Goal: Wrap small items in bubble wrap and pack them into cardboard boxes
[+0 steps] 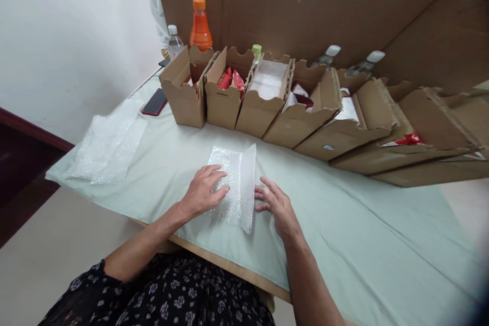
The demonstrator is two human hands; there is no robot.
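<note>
A bubble wrap bag (232, 206) lies on the light green cloth near the table's front edge, its right side folded up as a raised flap. My left hand (205, 189) rests on the bag's left part with its fingers spread. Beside the flap, my right hand (275, 205) has its fingers apart, the tips at or close to the bag's right edge; whether they touch it I cannot tell. Neither hand grips anything. Off to the left lies a loose stack of bubble wrap bags (109, 145).
Several open cardboard boxes (221, 107) stand in a row behind the hands, some with red packets (232, 80). A phone (155, 102) lies at the left. Behind the boxes are an orange bottle (200, 28) and clear bottles, before a tall cardboard wall (286, 5).
</note>
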